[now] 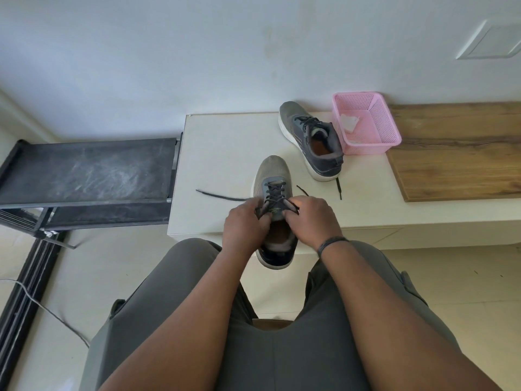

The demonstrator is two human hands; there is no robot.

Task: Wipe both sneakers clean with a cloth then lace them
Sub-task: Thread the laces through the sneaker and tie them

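- Sneaker (272,176) near the front edge of the white table (222,153), toe pointing away, heel hanging over the edge; lies between both hands.
- Left hand (244,225) at the left side of the tongue, fingers curled, pinching the dark lace (277,193).
- Right hand (310,217) at the right side, fingers curled too, pinching the same lace near the top eyelets; dark band on the wrist.
- One loose lace end stretched out on the table left of the left hand, other end showing just beyond the right hand.
- Second sneaker (310,136) further away, beyond the right hand, touching the pink basket (366,122).
- White cloth (348,122) inside this basket.
- Wooden board (456,148) to the right of the basket.
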